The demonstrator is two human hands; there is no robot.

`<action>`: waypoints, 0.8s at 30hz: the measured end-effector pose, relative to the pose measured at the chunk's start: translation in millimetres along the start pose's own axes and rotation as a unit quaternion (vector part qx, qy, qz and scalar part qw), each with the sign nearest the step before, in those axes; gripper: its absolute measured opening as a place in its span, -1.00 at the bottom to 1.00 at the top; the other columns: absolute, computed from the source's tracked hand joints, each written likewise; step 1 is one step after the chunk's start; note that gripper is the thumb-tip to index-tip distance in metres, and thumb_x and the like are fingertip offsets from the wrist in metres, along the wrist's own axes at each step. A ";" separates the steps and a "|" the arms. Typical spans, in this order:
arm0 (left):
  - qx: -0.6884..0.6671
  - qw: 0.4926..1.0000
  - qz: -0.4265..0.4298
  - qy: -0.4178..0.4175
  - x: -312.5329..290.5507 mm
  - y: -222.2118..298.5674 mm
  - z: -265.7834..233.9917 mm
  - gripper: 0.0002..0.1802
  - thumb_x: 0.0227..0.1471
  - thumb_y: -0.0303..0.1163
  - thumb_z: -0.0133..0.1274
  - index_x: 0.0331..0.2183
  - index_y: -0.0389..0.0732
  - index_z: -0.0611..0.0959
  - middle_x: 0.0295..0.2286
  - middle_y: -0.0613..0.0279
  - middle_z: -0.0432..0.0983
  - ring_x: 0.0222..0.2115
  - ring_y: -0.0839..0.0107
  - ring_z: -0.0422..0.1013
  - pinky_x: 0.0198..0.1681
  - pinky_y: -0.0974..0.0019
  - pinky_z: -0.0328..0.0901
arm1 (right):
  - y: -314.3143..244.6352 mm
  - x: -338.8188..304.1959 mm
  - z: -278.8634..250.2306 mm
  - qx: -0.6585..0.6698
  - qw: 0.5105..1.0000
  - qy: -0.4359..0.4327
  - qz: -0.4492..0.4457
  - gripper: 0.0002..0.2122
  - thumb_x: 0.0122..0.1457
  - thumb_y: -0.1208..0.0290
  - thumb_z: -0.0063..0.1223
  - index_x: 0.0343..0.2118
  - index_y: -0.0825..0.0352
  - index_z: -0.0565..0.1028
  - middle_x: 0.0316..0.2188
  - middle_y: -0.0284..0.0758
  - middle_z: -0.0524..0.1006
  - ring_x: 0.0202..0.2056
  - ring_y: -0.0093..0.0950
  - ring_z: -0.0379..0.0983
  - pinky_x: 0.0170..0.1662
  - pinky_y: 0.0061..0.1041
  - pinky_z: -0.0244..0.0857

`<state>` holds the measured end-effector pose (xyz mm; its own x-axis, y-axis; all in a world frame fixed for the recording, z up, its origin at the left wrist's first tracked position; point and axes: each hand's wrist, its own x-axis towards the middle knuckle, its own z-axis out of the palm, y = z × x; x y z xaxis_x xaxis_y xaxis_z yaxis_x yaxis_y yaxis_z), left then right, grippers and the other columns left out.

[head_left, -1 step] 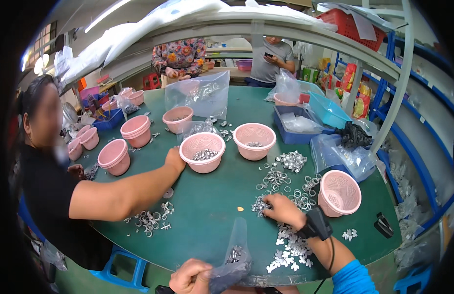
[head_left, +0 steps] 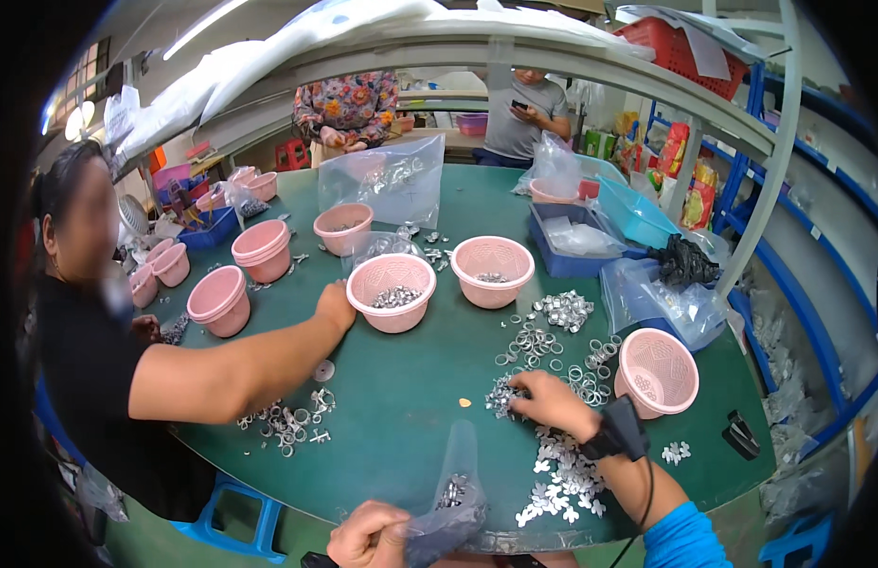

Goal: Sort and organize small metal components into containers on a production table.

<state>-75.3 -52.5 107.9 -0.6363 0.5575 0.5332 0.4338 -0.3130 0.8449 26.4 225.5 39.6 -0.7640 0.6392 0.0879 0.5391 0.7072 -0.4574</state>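
My left hand (head_left: 368, 534) is closed on the rim of a clear plastic bag (head_left: 445, 526) at the table's front edge. Small shiny metal pieces (head_left: 452, 491) lie inside the bag. Further right, my right hand (head_left: 555, 405) has its fingers curled down into a pile of small grey metal pieces (head_left: 501, 396); whatever is between the fingertips is hidden. A dark strapped device (head_left: 621, 428) with a cable sits on my right wrist. Flat, silvery flower-like pieces (head_left: 564, 485) spread below that wrist, and metal rings (head_left: 585, 386) lie just beyond the hand.
Pink baskets (head_left: 392, 320) stand across the green table (head_left: 392, 445), one (head_left: 656, 374) right beside my right hand. A co-worker's arm (head_left: 240, 374) reaches in from the left to a basket. A black stapler-like object (head_left: 742, 435) lies far right. Blue shelving (head_left: 789, 256) borders the table.
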 end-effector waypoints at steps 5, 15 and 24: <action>-0.027 0.997 -0.046 0.053 -11.2 -14.8 -0.5 -0.92 -0.11 -0.58 0.00 -0.45 -0.37 0.50 -0.52 0.22 0.42 -0.49 0.52 0.32 -0.38 0.50 0.24 | 4.6 3.2 -15.1 -0.038 0.996 -0.050 0.058 -0.70 -0.14 0.36 0.01 -0.32 0.40 0.40 -0.40 -0.06 0.43 -0.24 -0.18 0.33 -0.16 -0.34 0.20; -0.058 0.989 -0.114 0.074 -22.9 -37.7 5.1 -0.88 -0.11 -0.55 0.03 -0.41 -0.37 0.51 -0.49 0.26 0.43 -0.48 0.57 0.31 -0.37 0.51 0.24 | 2.5 27.8 9.5 0.158 0.986 0.002 0.048 -0.76 -0.09 0.43 -0.01 -0.32 0.39 0.41 -0.42 -0.18 0.47 -0.38 -0.35 0.41 -0.28 -0.45 0.28; -0.072 0.987 -0.130 0.057 -30.2 -45.8 7.1 -0.86 -0.13 -0.54 0.06 -0.43 -0.37 0.52 -0.50 0.27 0.43 -0.49 0.58 0.31 -0.39 0.52 0.25 | -8.0 22.3 5.2 0.201 0.976 -0.076 -0.043 -0.78 -0.08 0.39 -0.03 -0.35 0.36 0.46 -0.42 -0.17 0.47 -0.36 -0.31 0.41 -0.27 -0.46 0.27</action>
<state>-71.5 -49.5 52.8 -0.7853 0.5454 0.2929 0.1576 -0.2814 0.9466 3.2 232.4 40.6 -0.8610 0.5081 0.0228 0.3107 0.5609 -0.7674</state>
